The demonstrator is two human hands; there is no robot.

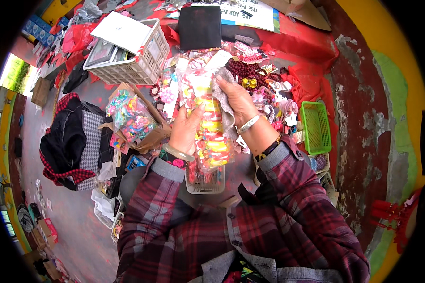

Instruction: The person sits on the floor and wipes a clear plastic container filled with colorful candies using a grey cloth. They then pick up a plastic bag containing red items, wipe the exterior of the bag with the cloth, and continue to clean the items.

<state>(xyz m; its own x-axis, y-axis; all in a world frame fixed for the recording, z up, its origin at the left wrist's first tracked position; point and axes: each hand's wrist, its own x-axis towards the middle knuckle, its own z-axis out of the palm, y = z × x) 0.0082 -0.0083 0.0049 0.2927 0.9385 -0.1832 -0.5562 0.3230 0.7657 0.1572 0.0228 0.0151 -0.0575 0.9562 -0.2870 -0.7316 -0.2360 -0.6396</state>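
A clear plastic bag (pixel 213 153) of small red, yellow and white pieces hangs upright in front of me, bright with glare near its top. My left hand (pixel 186 129) grips its left side, thumb in front and the other fingers hidden behind. On the opposite side, my right hand (pixel 240 100) is closed around a crumpled grey cloth (pixel 227 118), pressed against the bag's right edge. Whether those fingers also pinch the plastic, I cannot tell. Below the bag, a small white basket (pixel 206 191) with red things inside is partly covered.
Left of my hands stands an open cardboard box (pixel 161 123) with bagged colourful trinkets. Behind it is a beige crate (pixel 148 66) of flat items. Dark red beads (pixel 245 70) and hair ornaments cover the red-clothed table. A green basket (pixel 316 127) sits to the right, beside a peeling wall (pixel 363 118).
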